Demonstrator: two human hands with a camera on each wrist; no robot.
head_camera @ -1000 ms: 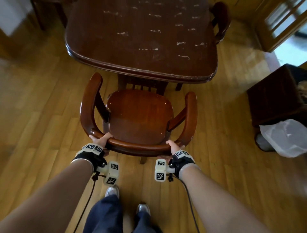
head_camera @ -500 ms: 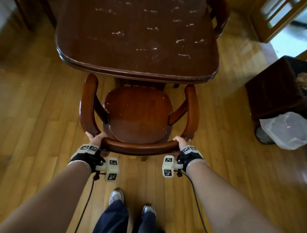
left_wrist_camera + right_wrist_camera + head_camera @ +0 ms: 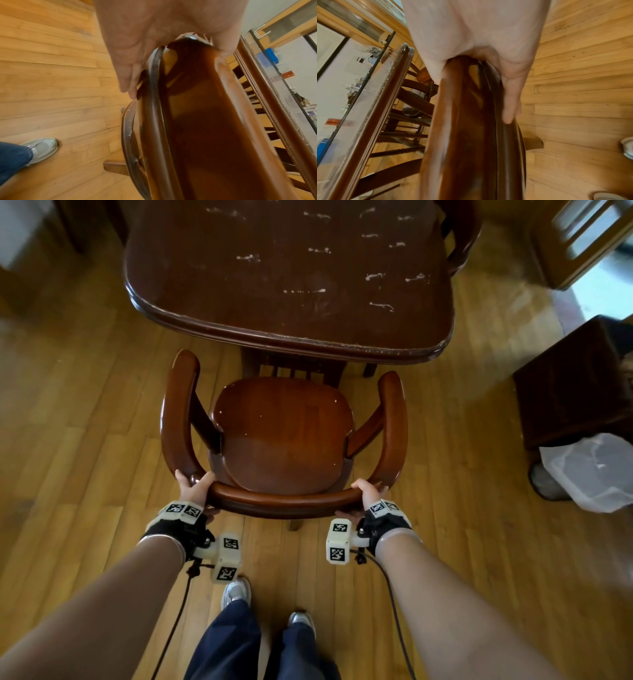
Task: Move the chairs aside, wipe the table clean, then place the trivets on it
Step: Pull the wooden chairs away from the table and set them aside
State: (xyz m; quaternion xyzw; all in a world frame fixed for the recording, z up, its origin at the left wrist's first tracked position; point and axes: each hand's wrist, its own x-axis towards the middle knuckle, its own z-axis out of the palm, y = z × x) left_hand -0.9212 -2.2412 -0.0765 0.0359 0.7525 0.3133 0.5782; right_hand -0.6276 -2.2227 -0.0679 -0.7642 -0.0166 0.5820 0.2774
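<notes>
A dark wooden armchair (image 3: 281, 436) stands at the near end of the brown table (image 3: 291, 268), its seat just clear of the table edge. My left hand (image 3: 193, 489) grips the curved back rail at its left corner, thumb on top and fingers under it. My right hand (image 3: 370, 491) grips the same rail at its right corner. In the left wrist view my left hand (image 3: 137, 56) wraps the rail (image 3: 197, 108); the right wrist view has my right hand (image 3: 488, 60) round the rail (image 3: 467, 121). White smears (image 3: 376, 277) dot the tabletop. No trivets are in view.
A second chair (image 3: 459, 237) stands at the table's far right side. A dark wooden stool or cabinet (image 3: 575, 381) and a bin lined with a white bag (image 3: 589, 474) stand to the right. My feet (image 3: 236, 594) are just behind the chair on the plank floor.
The chair has swung with both hands on its rail: its back turned from angled to square with the table end. My hands have shifted outward towards the rail's corners.
</notes>
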